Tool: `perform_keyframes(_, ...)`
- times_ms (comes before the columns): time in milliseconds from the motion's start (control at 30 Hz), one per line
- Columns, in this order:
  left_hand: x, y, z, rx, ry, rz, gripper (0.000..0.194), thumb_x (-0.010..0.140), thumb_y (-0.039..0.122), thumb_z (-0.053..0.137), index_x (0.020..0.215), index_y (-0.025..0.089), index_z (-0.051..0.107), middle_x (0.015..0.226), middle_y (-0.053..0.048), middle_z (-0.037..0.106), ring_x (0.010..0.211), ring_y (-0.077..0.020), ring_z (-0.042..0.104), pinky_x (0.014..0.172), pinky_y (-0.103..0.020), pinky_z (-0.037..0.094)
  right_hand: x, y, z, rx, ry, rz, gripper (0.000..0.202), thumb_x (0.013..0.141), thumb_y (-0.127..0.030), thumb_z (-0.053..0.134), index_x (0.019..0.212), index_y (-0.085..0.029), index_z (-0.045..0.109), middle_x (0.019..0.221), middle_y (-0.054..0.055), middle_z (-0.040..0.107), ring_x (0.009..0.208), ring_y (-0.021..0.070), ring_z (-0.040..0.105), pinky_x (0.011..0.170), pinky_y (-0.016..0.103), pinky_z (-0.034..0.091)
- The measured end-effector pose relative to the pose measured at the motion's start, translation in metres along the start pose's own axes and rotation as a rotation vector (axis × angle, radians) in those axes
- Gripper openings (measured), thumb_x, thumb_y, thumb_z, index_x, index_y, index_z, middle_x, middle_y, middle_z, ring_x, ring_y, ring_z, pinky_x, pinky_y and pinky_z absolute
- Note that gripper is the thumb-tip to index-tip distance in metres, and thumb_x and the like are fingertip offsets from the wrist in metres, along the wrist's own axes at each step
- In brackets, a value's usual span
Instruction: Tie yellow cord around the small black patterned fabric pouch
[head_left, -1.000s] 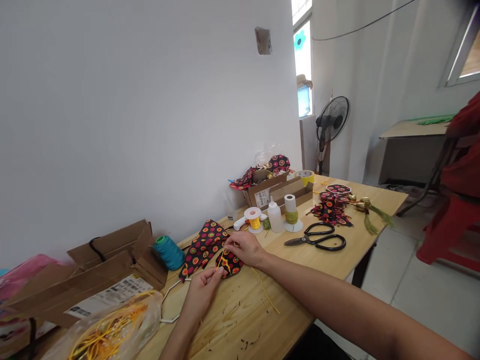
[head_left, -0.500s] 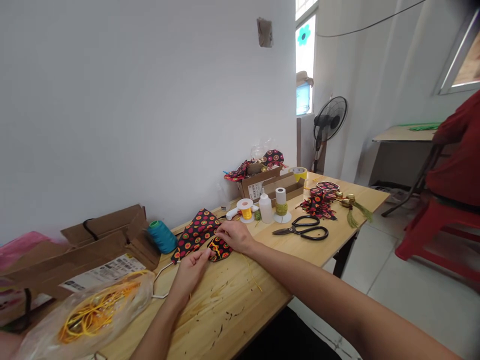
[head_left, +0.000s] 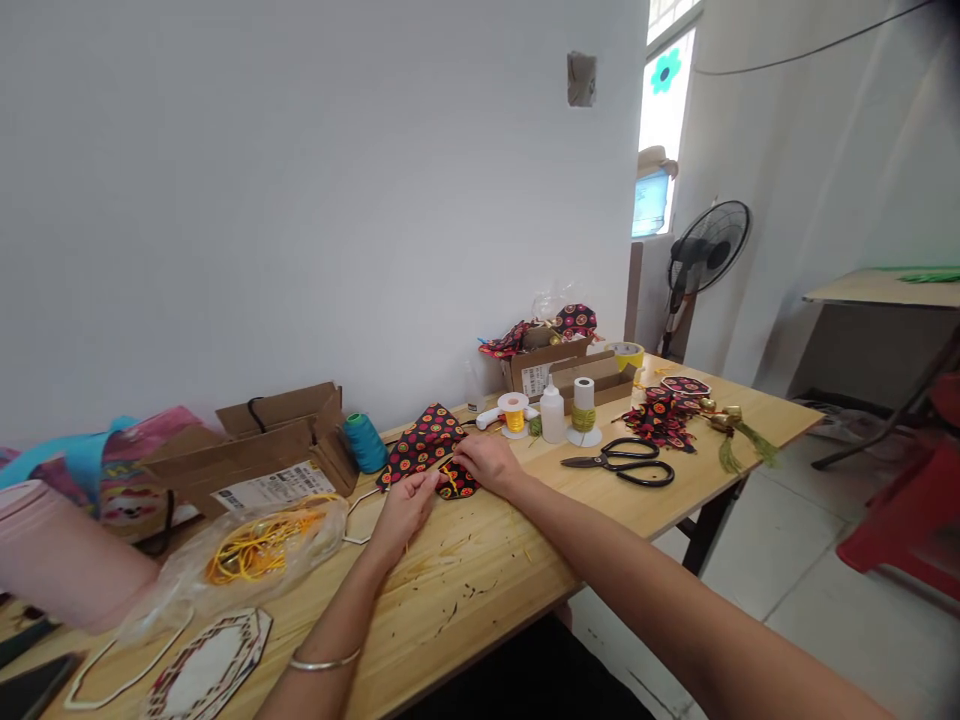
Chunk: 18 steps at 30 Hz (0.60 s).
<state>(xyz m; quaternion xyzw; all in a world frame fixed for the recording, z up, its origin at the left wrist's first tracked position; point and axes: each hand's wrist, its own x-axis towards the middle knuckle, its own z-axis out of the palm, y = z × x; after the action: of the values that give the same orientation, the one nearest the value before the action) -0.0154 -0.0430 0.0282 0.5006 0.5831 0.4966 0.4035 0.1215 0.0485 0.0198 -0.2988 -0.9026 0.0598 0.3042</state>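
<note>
Both hands meet over a small dark patterned fabric piece with yellow cord across it, on the wooden table. My left hand pinches its left edge between thumb and fingers. From the right, my right hand has its fingers closed at the top of the piece, by the yellow cord. A larger patterned cloth lies just behind. Black-handled scissors rest right of my right hand. Near them stand a yellow thread spool, a white bottle and a green thread spool.
A teal thread cone, a cardboard box and a plastic bag of yellow cords are at left, with a pink cylinder. Fabric pieces with tassels lie at right. A fan stands beyond.
The view has swung left, so things appear further right, and the pink cylinder and an octagonal frame now show at the left. The hands remain at the fabric piece; the person in red is out of view.
</note>
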Motion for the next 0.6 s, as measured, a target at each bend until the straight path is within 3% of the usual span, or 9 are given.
perform_keyframes(600,-0.0015,0.0027,-0.0008,-0.145,-0.003,-0.002,0.033,0.063,0.047,0.057,0.068,0.014,0.055,0.034,0.015,0.022,0.026,-0.0013,0.013,0.028,-0.015,0.008,-0.0022,-0.0042,-0.0022,-0.043,-0.065,0.011,0.02,0.084,-0.027,0.043,0.092,-0.013,0.054,0.09,0.004,0.057,0.08,0.0143,0.055,0.07,0.034,0.046)
